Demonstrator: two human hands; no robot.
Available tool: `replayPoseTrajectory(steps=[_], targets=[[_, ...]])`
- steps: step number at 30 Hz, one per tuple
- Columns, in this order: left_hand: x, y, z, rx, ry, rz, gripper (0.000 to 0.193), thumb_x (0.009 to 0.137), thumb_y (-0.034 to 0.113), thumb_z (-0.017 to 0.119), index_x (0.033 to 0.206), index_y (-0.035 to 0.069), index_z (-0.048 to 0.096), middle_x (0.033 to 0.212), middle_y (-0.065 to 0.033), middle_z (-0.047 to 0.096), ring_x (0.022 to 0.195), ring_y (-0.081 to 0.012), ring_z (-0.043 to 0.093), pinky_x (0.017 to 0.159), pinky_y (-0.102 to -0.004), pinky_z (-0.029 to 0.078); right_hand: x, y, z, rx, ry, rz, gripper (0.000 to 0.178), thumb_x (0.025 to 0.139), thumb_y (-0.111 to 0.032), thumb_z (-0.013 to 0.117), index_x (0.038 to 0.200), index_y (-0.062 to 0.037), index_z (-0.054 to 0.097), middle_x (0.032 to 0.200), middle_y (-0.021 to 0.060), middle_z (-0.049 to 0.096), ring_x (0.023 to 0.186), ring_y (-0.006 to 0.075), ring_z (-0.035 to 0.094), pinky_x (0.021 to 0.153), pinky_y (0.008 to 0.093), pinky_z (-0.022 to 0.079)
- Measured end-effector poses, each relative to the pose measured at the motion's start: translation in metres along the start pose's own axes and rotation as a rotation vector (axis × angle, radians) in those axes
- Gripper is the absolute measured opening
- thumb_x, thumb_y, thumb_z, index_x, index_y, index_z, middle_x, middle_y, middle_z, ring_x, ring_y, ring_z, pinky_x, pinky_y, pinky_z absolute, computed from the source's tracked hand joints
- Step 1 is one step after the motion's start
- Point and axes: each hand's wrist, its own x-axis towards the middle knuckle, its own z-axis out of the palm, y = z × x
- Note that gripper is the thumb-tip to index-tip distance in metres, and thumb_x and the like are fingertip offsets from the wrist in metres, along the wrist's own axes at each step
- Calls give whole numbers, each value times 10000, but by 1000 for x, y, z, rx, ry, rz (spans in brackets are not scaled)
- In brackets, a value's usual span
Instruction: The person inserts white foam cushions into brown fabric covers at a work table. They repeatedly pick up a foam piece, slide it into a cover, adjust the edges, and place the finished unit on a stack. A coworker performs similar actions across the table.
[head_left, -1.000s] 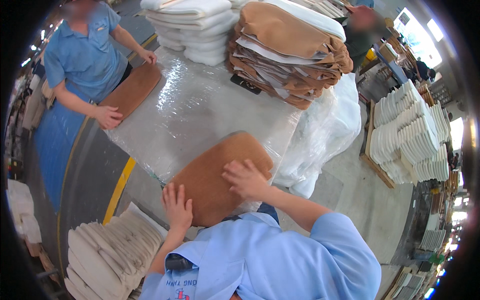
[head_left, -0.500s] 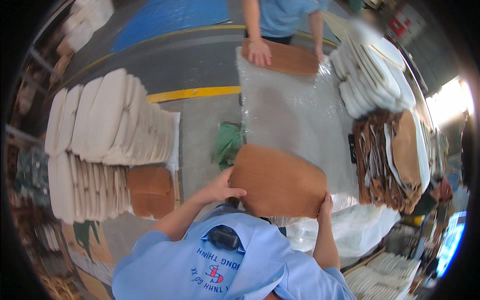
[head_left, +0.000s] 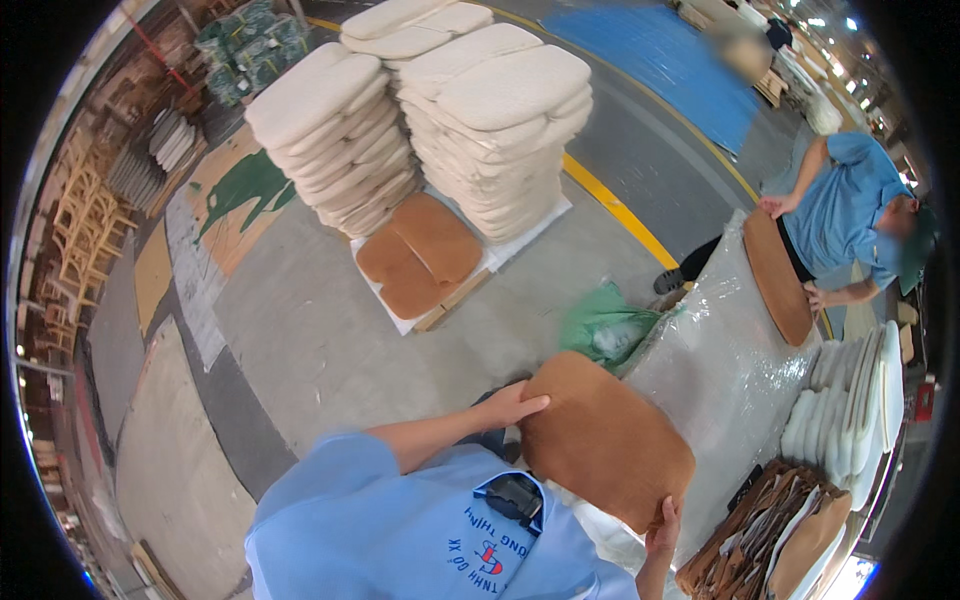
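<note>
Between my two hands is a brown seat cushion (head_left: pixel 605 440) with rounded corners, held in front of my body at the near end of the plastic-covered table (head_left: pixel 700 370). My left hand (head_left: pixel 512 402) grips its left edge, thumb lying on top and fingers hidden beneath. At the lower right corner my right hand (head_left: pixel 662 525) is closed on the same cushion, with its fingertips against the edge. Across the table a co-worker in a blue shirt holds another brown cushion (head_left: pixel 778 280) by both ends.
Tall stacks of white cushion pads (head_left: pixel 490 130) stand on the floor to the left, with brown cushions (head_left: pixel 420 255) beside them. A green bag (head_left: pixel 605 325) lies by the table. Folded brown covers (head_left: pixel 765 530) and white pads (head_left: pixel 845 410) are piled at the right.
My view and body have turned to the left, and the brown cushion has turned with my hands. Both hands keep their grip. The co-worker has raised and tilted the other cushion.
</note>
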Motion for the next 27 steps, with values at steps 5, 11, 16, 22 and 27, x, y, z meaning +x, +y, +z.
replayPoseTrajectory(steps=[5,11,16,22,27], targets=[[-102,-25,-44,-313,217,16,761,1005,418,725,1589,46,409,1525,-91,564,1389,-200,527,1136,-402,438,-4,0,61,51,-180,58,731,869,-206,822,1498,-92,467,1398,95,619,1276,269,620,1047,436,537],[-218,-13,-143,-194,245,88,929,928,438,805,1634,63,334,1604,-136,472,1486,-266,432,1211,-451,374,-3,-15,195,15,-365,-64,804,763,-142,827,1478,-46,471,1351,106,624,1255,266,614,1048,395,509],[-243,29,-229,670,581,259,1117,846,419,882,1669,52,223,1659,-194,375,1542,-305,349,1260,-466,305,-7,-82,373,-438,-696,-343,773,682,-75,873,1397,-30,582,1204,90,715,1120,264,684,988,363,527],[-206,51,-266,10,161,512,1071,837,315,899,1650,38,259,1623,-168,435,1516,-295,383,1243,-437,336,-6,-92,617,-1149,-1224,-655,747,697,-176,943,1373,-69,643,1164,40,755,1067,205,716,951,326,531],[-208,26,-295,-740,251,197,751,913,247,836,1546,68,473,1490,-100,598,1404,-256,535,1181,-441,426,89,-58,679,-433,-1088,-289,1022,847,-623,813,1648,-174,365,1500,107,554,1379,237,524,1168,450,400]])
